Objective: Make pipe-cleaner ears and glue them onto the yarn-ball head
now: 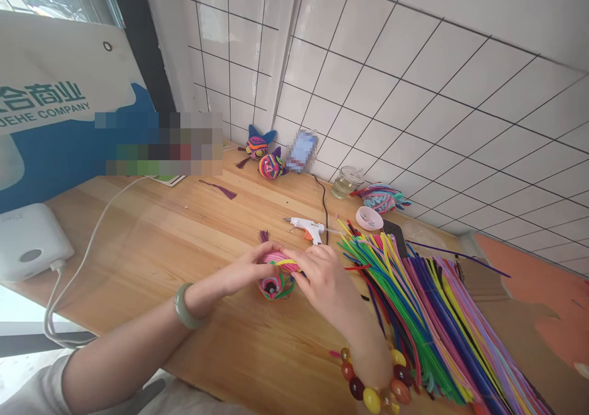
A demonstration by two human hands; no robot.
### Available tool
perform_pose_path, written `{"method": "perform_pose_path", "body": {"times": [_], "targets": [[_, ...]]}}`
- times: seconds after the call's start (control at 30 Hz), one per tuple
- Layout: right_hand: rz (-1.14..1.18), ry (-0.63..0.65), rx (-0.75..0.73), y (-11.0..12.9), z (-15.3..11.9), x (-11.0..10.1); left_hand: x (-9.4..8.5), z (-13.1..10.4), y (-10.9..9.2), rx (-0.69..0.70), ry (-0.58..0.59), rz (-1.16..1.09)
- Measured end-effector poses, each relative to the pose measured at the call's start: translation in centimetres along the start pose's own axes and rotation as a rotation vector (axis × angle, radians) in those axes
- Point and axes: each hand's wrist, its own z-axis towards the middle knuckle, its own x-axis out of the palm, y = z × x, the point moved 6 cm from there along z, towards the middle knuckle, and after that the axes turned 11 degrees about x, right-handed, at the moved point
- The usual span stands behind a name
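Between my hands is a pipe-cleaner craft figure (276, 286), pink on top with a yellow strand across it. A round eye ringed in pink and green shows on its lower side, and a dark purple tassel (264, 236) sticks out beyond it. My left hand (248, 266) grips the figure from the left, thumb along its near side. From the right, my right hand (324, 283) has its fingers closed at the yellow strand. The fingertips partly cover the figure. Just beyond my right hand, a white glue gun (307, 226) lies on the table.
Bundled colourful pipe cleaners (427, 323) fill the right side of the wooden table (216, 347). Toward the tiled wall are finished figures (272, 164), a phone (302, 151), a glass jar (345, 183) and a pink dish (369, 218). A white cabled device (34, 243) sits left.
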Motion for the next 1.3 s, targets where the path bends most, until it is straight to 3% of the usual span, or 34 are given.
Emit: {"method": "perform_pose_path", "body": {"times": [0.57, 1.0, 1.3], "targets": [[-0.015, 0.000, -0.011, 0.29, -0.10, -0.05, 0.04, -0.12, -0.10, -0.030, -0.007, 0.037], [-0.001, 0.012, 0.011, 0.25, -0.19, -0.31, 0.10, -0.31, 0.14, -0.004, 0.073, 0.052], [-0.040, -0.011, 0.026, -0.14, -0.11, -0.02, 0.18, 0.00, 0.06, 0.110, 0.055, 0.015]]}}
